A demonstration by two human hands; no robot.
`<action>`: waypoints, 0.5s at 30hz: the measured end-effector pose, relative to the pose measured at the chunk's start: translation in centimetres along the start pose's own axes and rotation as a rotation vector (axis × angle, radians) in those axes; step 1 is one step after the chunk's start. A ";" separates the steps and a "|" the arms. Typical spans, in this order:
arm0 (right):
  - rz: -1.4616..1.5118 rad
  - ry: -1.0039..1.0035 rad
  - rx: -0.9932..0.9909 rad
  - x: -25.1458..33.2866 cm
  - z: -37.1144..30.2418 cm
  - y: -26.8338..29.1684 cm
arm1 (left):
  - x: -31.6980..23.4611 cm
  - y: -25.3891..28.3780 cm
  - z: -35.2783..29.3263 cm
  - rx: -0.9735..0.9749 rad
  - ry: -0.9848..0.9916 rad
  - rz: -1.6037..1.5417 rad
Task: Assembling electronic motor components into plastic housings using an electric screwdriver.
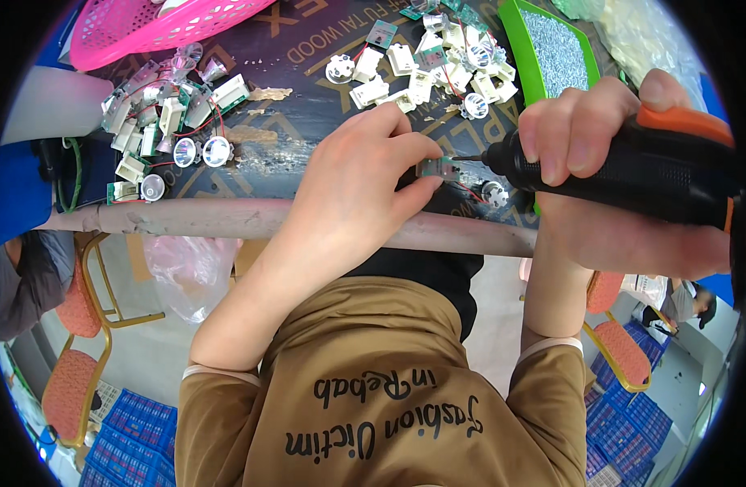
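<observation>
My left hand [361,170] pinches a small circuit board [439,168] between thumb and fingers above the table's near edge. Thin red wire leads from it to a round clear lens piece [495,194] lying on the tabletop. Wrapped round a black and orange electric screwdriver [625,174], my right hand [576,130] keeps the tool nearly level. Its thin bit points left and meets the right end of the board; whether a screw sits under the tip is too small to tell.
Wired white lamp modules lie in a left pile [170,122] and a far-middle pile [422,73]. A green tray [520,49] of small metal screws stands at far right, a pink basket [121,49] at far left. Orange chairs [68,390] and blue crates [133,430] stand below; people sit either side.
</observation>
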State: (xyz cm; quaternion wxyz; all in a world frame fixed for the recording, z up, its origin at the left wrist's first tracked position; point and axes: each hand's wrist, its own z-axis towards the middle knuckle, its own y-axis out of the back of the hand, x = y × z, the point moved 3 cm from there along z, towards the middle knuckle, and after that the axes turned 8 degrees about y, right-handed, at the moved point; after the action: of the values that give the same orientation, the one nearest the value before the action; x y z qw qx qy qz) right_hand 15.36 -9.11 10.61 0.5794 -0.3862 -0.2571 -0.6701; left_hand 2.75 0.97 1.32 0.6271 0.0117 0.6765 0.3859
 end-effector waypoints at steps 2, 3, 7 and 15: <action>0.004 -0.003 -0.003 -0.3 0.1 -0.1 | 0.1 0.0 0.0 -0.009 -0.008 0.005; 0.007 -0.005 -0.005 -0.3 0.1 -0.1 | 0.1 0.0 0.0 -0.016 -0.015 0.010; 0.014 -0.013 -0.017 -0.4 0.0 0.2 | 0.0 0.0 0.0 -0.015 -0.013 0.017; 0.031 -0.025 -0.037 -1.4 0.3 0.4 | -0.1 0.0 0.2 0.021 0.002 0.007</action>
State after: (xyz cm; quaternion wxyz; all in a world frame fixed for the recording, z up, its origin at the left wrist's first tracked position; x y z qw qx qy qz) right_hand 15.90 -8.16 9.58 0.5793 -0.4091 -0.2458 -0.6607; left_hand 2.98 1.04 1.43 0.6248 0.0200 0.6812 0.3810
